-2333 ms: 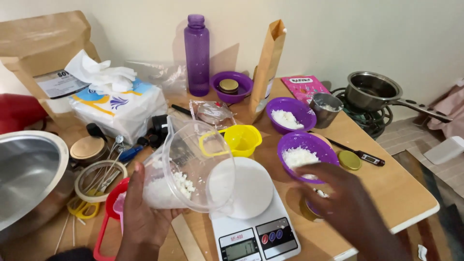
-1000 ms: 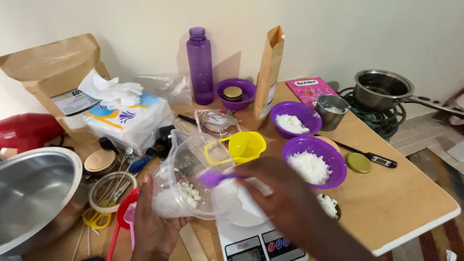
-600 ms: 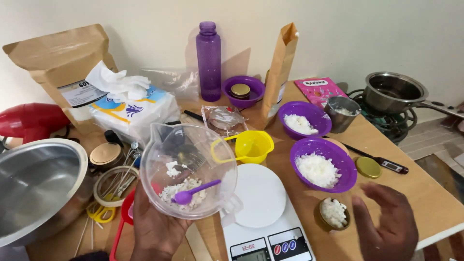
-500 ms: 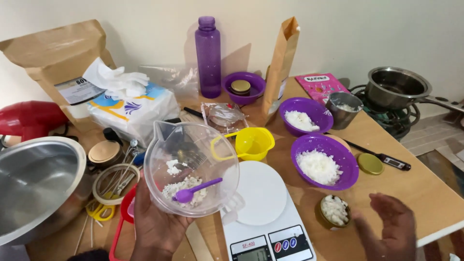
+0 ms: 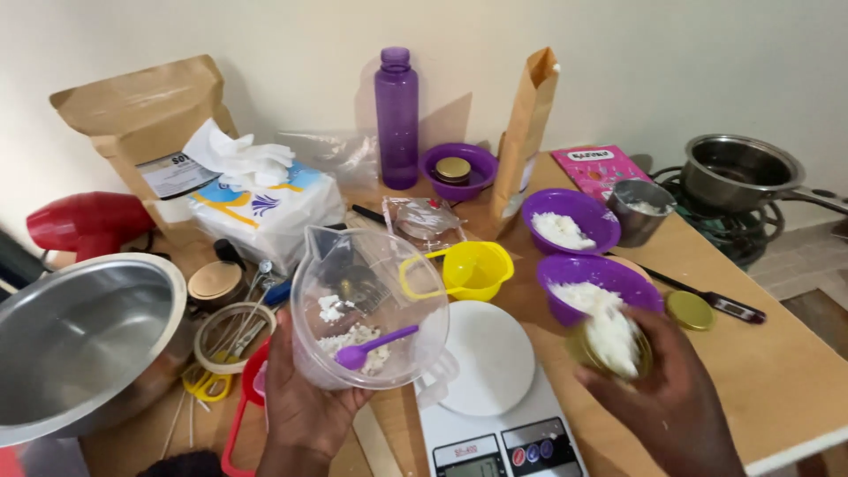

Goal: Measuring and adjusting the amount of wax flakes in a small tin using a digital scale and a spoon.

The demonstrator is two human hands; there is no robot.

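My left hand (image 5: 305, 406) holds a clear plastic measuring jug (image 5: 367, 309) tilted toward me above the table. Inside the jug lie white flakes and a small purple spoon (image 5: 371, 347). My right hand (image 5: 671, 402) grips a small round tin (image 5: 609, 346) heaped with white flakes, lifted just in front of a purple bowl of flakes (image 5: 596, 281). A white kitchen scale (image 5: 490, 389) with a round platform sits between my hands.
A yellow cup (image 5: 468, 268), a second purple bowl of flakes (image 5: 570, 219), a purple bottle (image 5: 397, 119), a brown paper bag (image 5: 526, 132), a tissue pack (image 5: 265, 208), a large steel bowl (image 5: 75, 340), a gold lid (image 5: 689, 310), a thermometer (image 5: 707, 300) and a pot (image 5: 738, 172) on a burner crowd the wooden table.
My right hand left the spoon in the jug, moved right to the small tin by the scale and picked it up. The jug stays in my left hand.
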